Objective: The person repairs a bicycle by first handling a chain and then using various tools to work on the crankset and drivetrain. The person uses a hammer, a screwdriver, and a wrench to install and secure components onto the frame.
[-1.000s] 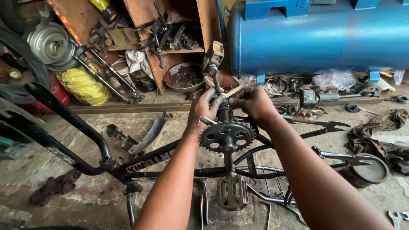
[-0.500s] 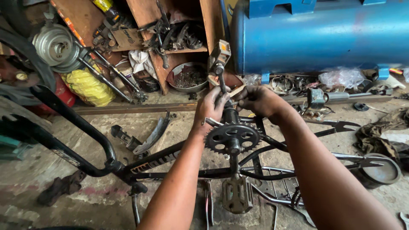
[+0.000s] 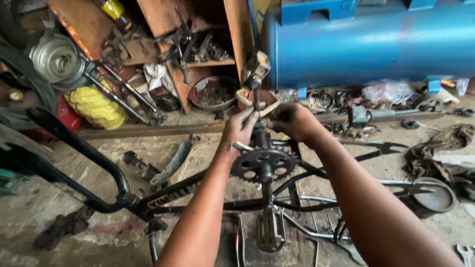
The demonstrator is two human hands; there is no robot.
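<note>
Place: I am working in a bicycle repair workshop, crouching on a stained concrete floor point(image 3: 59, 207).
Machinery: a blue compressor tank point(image 3: 366, 44) is lying along the wall.
Storage: wooden shelves point(image 3: 198, 54) are overflowing with greasy metal parts.
Clutter: a wheel hub point(image 3: 57, 59), oily rags point(image 3: 445, 143) and a spanner point(image 3: 465, 253) are lying around me.
Work: a black bicycle frame point(image 3: 99, 168) is lying stripped before me.

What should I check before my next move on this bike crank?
1. Left hand on the crank arm: ok, fingers wrapped around it.
2. Right hand at the crank hub: ok, though its grip is hidden.
3. Chainring clear of fingers: ok.
4. Lower pedal free: ok, it hangs below the frame.
5. Upper pedal fixed tight: cannot tell.
</note>
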